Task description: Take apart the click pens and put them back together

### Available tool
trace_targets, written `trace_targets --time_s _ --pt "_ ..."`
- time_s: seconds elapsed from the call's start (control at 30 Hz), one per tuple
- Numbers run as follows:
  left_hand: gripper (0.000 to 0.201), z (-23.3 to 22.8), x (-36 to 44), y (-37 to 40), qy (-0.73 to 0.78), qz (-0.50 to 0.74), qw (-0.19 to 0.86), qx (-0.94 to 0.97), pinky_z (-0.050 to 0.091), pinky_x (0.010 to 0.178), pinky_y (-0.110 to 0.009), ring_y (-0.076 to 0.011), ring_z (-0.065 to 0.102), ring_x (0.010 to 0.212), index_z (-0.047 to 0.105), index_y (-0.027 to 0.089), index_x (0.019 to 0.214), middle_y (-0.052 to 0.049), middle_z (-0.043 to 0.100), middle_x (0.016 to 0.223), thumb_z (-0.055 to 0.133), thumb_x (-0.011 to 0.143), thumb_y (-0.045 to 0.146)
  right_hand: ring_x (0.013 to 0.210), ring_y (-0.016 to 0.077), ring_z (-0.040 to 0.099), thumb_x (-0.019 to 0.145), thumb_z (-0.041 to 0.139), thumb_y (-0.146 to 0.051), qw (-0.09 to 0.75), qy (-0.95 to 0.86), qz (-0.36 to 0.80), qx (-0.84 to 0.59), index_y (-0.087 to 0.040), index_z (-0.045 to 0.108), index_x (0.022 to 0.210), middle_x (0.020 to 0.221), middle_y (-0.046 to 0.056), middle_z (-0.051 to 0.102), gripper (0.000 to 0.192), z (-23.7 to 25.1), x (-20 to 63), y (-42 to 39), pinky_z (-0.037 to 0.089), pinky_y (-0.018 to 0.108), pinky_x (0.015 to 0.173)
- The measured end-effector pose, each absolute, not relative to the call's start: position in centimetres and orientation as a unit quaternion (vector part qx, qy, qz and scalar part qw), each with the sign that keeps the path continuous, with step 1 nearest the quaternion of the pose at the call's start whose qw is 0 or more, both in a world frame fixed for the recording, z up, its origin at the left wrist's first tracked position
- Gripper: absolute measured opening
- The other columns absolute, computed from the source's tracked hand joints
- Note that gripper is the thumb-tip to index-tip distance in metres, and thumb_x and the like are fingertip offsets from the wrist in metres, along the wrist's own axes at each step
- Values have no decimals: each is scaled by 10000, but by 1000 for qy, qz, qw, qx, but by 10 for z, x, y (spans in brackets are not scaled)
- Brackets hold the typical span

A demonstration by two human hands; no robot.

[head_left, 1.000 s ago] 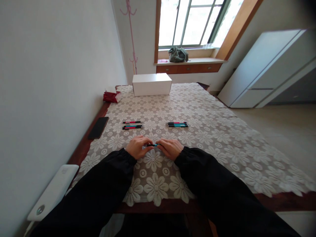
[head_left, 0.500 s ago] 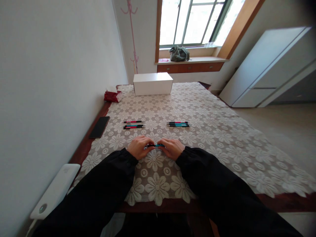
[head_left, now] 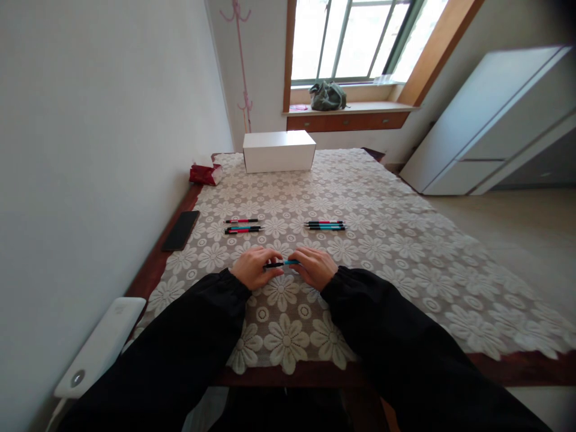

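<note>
My left hand (head_left: pixel 254 268) and my right hand (head_left: pixel 315 267) meet low over the lace tablecloth (head_left: pixel 387 240), both gripping one teal and black pen (head_left: pixel 282 263) that lies level between them. The left fingers hold its dark end, the right fingers its teal end. Beyond my hands lie two small groups of pens: red, teal and black ones on the left (head_left: pixel 243 226) and a tight row on the right (head_left: pixel 324 225). Black sleeves cover both my arms.
A black phone (head_left: pixel 180 230) lies on the bare wood at the table's left edge. A white box (head_left: pixel 278 152) and a red packet (head_left: pixel 204 174) stand at the far end. A white device (head_left: pixel 99 347) sits at the near left, against the wall.
The hands have stayed together on the pen; a little more of its teal barrel shows between them. The view has shifted slightly.
</note>
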State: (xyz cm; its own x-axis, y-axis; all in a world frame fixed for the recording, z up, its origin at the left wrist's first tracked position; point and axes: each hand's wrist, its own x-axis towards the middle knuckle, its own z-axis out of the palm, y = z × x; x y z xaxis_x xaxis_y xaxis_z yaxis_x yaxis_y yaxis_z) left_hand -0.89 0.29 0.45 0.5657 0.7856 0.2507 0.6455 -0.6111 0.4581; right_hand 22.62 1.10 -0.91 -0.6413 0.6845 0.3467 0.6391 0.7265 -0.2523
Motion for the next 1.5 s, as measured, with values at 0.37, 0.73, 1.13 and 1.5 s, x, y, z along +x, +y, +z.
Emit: trace_targets --time_s 0.37,0.73,1.13,1.5 --pt "170 1 -13 7 451 227 117 855 504 887 -370 -222 644 979 677 251 1032 -37 722 1027 538 934 263 1006 247 546 952 528 -205 189 -868 17 -458 -233 678 1010 1039 74 670 163 -12 233 16 383 386 895" --pt "159 1 -11 5 422 225 131 869 518 876 -351 -204 651 940 689 250 1019 -28 737 1020 562 927 276 1057 261 558 953 522 -243 247 -856 36 -452 -234 694 1096 1108 83 677 224 -13 236 21 351 458 1046" --pt "206 1 -11 2 393 247 158 872 525 871 -327 -191 665 939 667 242 1110 -18 748 986 627 925 323 884 190 618 1014 456 -337 263 -896 151 -326 -219 684 1028 932 66 694 257 -11 228 15 461 322 823" --pt "104 1 -13 5 410 243 152 866 518 904 -334 -187 658 948 674 244 1006 -10 719 957 628 913 235 862 182 620 957 459 -177 234 -910 140 -311 -230 677 1124 961 61 671 279 -15 230 16 473 293 789"
